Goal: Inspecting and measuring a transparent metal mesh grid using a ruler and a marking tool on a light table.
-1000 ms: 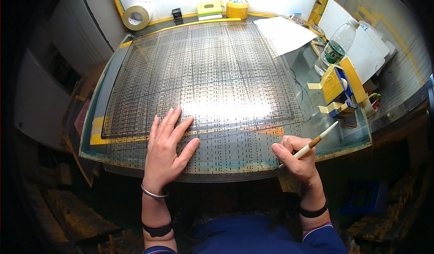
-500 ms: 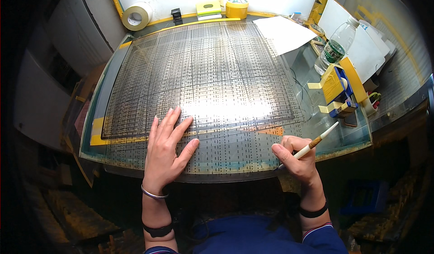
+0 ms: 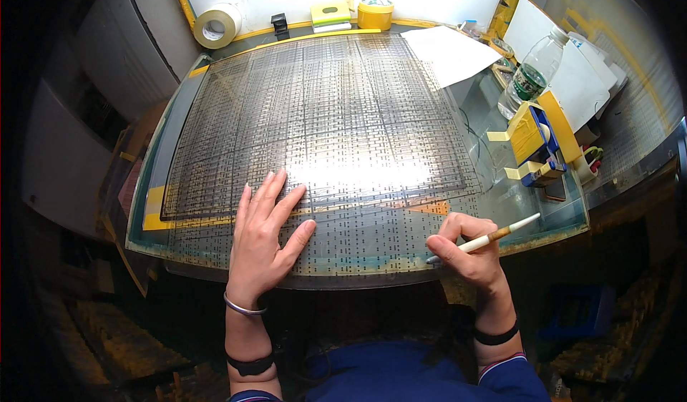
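Note:
My left hand (image 3: pixel 263 232) lies flat with its fingers spread on a large clear film sheet (image 3: pixel 300 109) covered in dark dots and lines. Its fingertips rest near the sheet's lower border, where a bright glare falls to the right. Above the near right edge of the film, my right hand (image 3: pixel 474 255) is closed around a white pen-like tool (image 3: pixel 525 221) with a brown band. The tool's tapered white end points up and right; its grey end shows past my thumb. Whether that end touches the film, I cannot tell. A small orange patch (image 3: pixel 431 207) lies between the hands.
The glass tabletop (image 3: pixel 501 209) has yellow tape along edges. On the right stand a yellow and blue tape dispenser (image 3: pixel 533 144) and a clear bottle (image 3: pixel 537 73). White paper (image 3: pixel 451 53) overlaps the film. Behind are a tape roll (image 3: pixel 217 26) and a yellow round container (image 3: pixel 376 13).
The tool in my right hand has tilted lower, its white end swinging right and down. My right fingers have shifted slightly left; my left hand and the film look unmoved.

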### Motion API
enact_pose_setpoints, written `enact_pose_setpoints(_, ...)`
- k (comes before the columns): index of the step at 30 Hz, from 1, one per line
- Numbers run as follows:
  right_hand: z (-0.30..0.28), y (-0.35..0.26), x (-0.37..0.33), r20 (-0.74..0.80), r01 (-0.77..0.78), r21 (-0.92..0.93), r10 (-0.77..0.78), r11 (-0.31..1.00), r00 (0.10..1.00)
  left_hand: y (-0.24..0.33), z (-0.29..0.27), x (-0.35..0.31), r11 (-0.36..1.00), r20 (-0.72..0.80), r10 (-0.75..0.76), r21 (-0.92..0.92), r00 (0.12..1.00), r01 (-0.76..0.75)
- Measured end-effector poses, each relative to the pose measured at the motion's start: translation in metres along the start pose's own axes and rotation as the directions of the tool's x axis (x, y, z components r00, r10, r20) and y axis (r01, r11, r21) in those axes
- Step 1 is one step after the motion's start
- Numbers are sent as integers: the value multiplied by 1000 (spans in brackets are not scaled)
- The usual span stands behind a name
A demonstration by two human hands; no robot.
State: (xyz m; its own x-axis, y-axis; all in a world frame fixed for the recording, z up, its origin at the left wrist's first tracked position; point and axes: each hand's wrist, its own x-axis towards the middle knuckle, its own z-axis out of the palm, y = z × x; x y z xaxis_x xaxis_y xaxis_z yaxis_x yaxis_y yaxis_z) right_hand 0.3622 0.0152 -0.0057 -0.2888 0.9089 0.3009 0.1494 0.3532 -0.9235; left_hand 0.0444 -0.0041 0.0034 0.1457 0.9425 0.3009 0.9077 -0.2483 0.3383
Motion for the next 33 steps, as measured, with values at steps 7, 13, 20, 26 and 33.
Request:
enact_pose_setpoints(7, 3, -3, 2, -25, -23, 23, 24, 999, 999, 1, 0, 1, 1000, -1, 2, -3, 1000, -2)
enact_pose_setpoints(13, 9, -7, 3, -92, -145, 16, 146, 989, 985, -1, 1, -1, 1000, 4, -9, 2, 1000, 9)
enact_pose_setpoints(20, 9, -2, 6, -100, -31, -68, 24, 997, 995, 0, 0, 0, 1000, 6, -7, -2, 1000, 7)
enact_pose_setpoints(26, 10, -1, 5, -103, -51, -37, 47, 998, 994, -1, 1, 0, 1000, 2, -4, -7, 1000, 4)
enact_pose_setpoints(33, 9, -5, 7, -99, -43, -56, 37, 997, 994, 0, 0, 0, 1000, 3, -5, -1, 1000, 5)
